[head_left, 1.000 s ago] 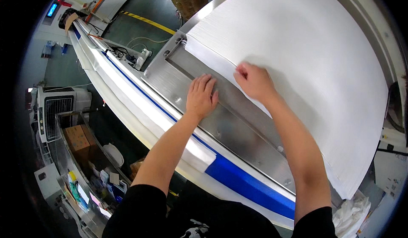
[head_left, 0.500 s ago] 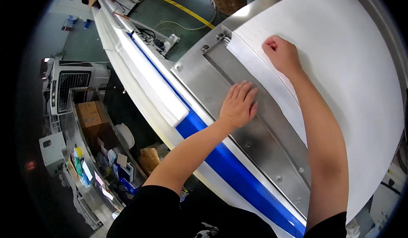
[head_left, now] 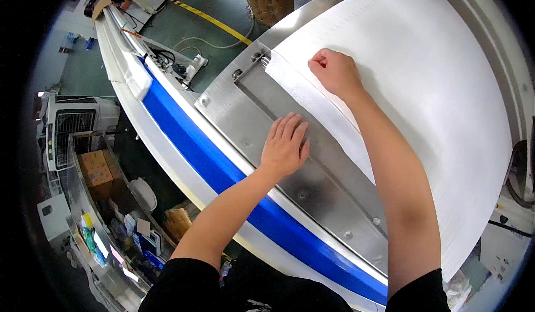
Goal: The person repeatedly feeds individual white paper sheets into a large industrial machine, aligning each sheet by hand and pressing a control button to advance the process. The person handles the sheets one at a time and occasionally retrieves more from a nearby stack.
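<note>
My left hand (head_left: 284,146) lies palm down on a metal plate (head_left: 312,181), its fingers stretched out and holding nothing. To its right, my right hand (head_left: 336,73) is closed in a loose fist over a large white sheet (head_left: 440,78). What those curled fingers hold, if anything, is hidden. The sheet's near edge hangs over a long recess in the plate, showing a crease along it. Left of the plate runs a blue belt (head_left: 195,158). Far along this belt lies white folded material (head_left: 136,78).
Metal rails and cables (head_left: 184,66) stand beyond the belt's far end. A brown drum-like container (head_left: 267,0) is on the green floor at the back. At left are an air cooler (head_left: 78,128) and a bin (head_left: 106,211) holding a cardboard box and packages.
The white folded material on the blue belt has slid away toward the far end, baring more blue. My view has shifted slightly to the right; both hands keep nearly the same poses.
</note>
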The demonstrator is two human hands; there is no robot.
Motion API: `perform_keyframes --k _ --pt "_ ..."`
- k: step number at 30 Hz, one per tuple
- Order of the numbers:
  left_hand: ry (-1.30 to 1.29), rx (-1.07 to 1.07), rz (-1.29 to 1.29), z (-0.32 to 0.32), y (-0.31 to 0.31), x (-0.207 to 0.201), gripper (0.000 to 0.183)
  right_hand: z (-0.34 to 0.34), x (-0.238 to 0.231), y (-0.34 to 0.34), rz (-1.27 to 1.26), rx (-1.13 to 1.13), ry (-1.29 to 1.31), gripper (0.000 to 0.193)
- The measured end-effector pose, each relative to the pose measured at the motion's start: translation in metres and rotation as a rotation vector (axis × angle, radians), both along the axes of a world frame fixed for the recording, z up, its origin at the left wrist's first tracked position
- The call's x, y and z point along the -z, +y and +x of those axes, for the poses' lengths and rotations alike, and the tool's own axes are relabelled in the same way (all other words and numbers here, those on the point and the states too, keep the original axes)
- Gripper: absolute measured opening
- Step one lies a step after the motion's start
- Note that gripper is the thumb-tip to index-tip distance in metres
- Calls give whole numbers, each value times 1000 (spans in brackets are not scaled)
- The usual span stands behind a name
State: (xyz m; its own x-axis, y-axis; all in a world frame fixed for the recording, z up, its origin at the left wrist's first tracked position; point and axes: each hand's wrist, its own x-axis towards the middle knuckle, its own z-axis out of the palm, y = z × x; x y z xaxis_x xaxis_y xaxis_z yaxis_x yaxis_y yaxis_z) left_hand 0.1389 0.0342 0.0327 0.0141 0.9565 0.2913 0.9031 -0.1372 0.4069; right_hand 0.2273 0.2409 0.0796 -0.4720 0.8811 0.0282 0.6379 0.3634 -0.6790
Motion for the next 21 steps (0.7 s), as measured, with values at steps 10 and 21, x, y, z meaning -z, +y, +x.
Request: perform_keyframes --k 10,21 --pt "20 -1 -30 0 3 -3 40 -7 -1 5 3 -4 -15 20" --pt "-104 -29 38 -14 21 -15 44 -9 5 4 74 81 -92 19"
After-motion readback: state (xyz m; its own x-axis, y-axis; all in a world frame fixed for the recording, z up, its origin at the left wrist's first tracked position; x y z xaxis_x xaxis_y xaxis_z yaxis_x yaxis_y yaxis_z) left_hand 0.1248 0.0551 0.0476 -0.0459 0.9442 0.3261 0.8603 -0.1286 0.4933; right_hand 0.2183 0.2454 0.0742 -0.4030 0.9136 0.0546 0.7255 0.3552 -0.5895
